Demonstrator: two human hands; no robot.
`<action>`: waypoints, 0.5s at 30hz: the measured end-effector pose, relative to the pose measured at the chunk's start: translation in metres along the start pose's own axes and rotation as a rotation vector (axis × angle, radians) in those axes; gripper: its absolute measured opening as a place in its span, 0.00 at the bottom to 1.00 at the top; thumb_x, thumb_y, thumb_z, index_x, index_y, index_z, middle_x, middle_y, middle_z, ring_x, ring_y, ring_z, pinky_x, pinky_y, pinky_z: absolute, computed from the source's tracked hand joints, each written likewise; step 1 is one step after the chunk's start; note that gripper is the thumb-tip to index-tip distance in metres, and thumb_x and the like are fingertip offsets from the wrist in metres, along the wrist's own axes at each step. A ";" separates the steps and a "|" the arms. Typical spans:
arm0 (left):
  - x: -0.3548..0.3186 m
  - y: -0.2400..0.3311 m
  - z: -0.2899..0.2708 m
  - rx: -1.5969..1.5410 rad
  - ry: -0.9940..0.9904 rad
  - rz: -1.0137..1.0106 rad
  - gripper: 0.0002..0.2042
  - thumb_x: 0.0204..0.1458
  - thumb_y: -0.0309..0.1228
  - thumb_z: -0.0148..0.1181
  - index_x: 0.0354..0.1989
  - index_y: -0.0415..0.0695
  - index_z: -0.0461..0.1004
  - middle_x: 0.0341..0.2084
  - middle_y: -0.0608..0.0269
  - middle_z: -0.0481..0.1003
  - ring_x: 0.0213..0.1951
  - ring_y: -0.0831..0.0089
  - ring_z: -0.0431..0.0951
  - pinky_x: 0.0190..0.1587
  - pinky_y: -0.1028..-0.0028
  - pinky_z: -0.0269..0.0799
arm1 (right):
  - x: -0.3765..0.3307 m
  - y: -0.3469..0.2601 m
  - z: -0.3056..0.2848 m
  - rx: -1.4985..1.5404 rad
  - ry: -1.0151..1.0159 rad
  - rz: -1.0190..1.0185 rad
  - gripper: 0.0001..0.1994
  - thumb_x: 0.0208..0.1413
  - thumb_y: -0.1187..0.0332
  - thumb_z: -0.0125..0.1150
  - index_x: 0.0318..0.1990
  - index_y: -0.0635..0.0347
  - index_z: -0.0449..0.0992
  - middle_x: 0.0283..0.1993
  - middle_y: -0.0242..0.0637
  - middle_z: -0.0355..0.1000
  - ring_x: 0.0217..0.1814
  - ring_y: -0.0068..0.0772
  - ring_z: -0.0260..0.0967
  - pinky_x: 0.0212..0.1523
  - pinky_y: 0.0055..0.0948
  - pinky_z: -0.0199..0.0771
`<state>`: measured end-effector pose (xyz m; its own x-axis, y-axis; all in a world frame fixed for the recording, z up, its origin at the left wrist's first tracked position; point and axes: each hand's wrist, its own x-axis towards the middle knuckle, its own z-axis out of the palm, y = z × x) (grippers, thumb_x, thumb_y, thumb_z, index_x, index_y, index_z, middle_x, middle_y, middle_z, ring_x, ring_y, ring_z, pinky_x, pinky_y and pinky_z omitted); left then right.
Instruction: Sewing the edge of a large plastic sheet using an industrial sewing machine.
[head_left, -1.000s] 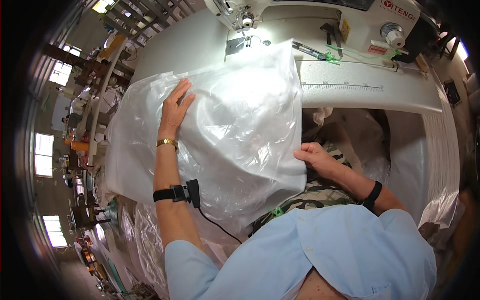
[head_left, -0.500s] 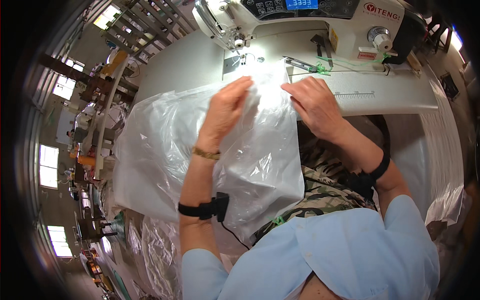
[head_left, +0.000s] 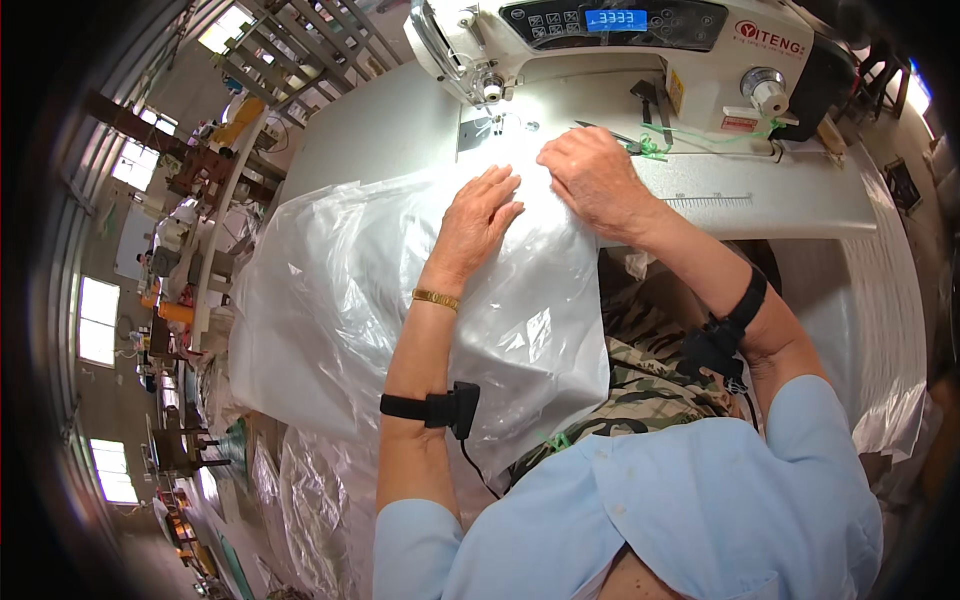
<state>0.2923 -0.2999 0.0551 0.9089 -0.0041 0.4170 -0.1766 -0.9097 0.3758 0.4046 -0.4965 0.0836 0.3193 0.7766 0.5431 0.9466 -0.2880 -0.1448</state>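
A large sheet of clear plastic film [head_left: 340,290] is spread over the white sewing table [head_left: 380,125] and hangs off its near edge. My left hand [head_left: 478,215] lies flat on the film, fingers together and pointing toward the needle. My right hand [head_left: 592,175] presses down on the film's far corner, just right of the needle plate [head_left: 478,130]. A white industrial sewing machine [head_left: 620,45] with a dark control panel stands at the far edge. Both wrists carry black straps.
Scissors and green thread [head_left: 645,145] lie on the table beside my right hand. A ruler scale [head_left: 715,200] is marked on the table edge. More plastic sheets [head_left: 310,490] pile on the floor at lower left. Other work tables stand at far left.
Both hands have slid the film forward toward the machine's needle. The right hand came up from my lap onto the film and now rests at its far corner.
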 end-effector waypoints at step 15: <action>0.014 0.078 -0.049 -0.243 0.273 -0.013 0.16 0.57 0.17 0.52 0.53 0.32 0.74 0.52 0.50 0.77 0.56 0.62 0.75 0.61 0.66 0.65 | -0.025 0.007 0.024 0.141 0.068 0.233 0.21 0.53 0.51 0.64 0.41 0.61 0.78 0.45 0.40 0.72 0.54 0.39 0.67 0.57 0.41 0.61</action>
<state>0.2731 -0.3510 0.1311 0.7833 0.1472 0.6039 -0.2804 -0.7834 0.5546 0.4043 -0.5042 0.0495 0.5295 0.6582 0.5351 0.8466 -0.3698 -0.3829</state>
